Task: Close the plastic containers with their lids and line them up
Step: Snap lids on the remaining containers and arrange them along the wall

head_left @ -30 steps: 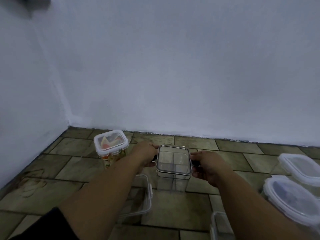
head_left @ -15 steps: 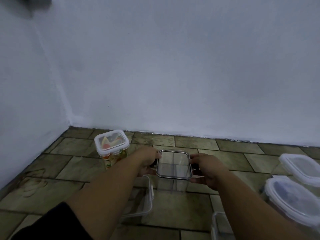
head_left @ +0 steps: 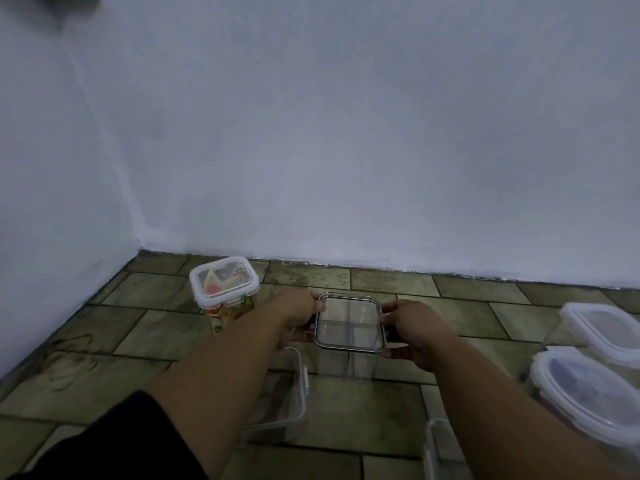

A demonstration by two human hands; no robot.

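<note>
Both hands, left hand (head_left: 299, 315) and right hand (head_left: 410, 329), have fingers clamped on the side latches of a clear lidded container (head_left: 349, 332) standing on the tiled floor (head_left: 159, 330). No readable labels anywhere.

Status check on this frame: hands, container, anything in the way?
Left hand and right hand grip the clear container at its sides, lid on. Lidded food container stands left, apart. Nothing in the way.

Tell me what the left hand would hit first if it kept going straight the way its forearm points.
The left hand already grips the clear container by its left side. Pushed straight on, past that, it would probably reach only bare floor tiles and then the white wall, though depth is uncertain.
</note>
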